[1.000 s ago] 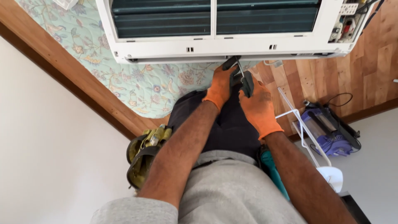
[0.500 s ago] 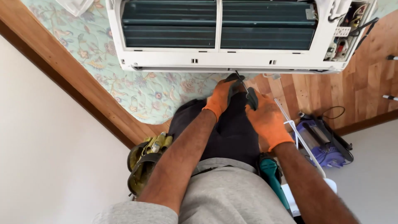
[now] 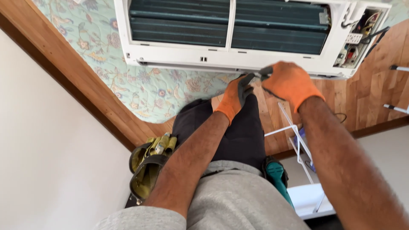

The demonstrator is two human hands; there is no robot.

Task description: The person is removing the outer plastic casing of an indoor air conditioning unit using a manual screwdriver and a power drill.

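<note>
A white wall-mounted air conditioner (image 3: pixel 183 53) hangs open, its dark fins bare. Both my hands wear orange gloves and meet at its lower edge. My right hand (image 3: pixel 289 83) is closed around a dark tool (image 3: pixel 265 70) whose end shows just left of the glove. My left hand (image 3: pixel 232 97) reaches up from below, its dark-coated fingertips pinched at the tool's tip against the unit's underside. The rest of the tool is hidden inside the right glove.
The unit's right end shows an open wiring compartment (image 3: pixel 358 38). A green tool pouch (image 3: pixel 147 164) hangs at my left hip and a teal-handled tool (image 3: pixel 277 176) at my right. Below lie a floral cloth (image 3: pixel 140 85), wooden floor (image 3: pixel 375 93) and a white frame (image 3: pixel 298 145).
Both hands have risen to the unit's lower edge. The right hand has moved up and to the right of the left, and the view has drawn closer to the unit.
</note>
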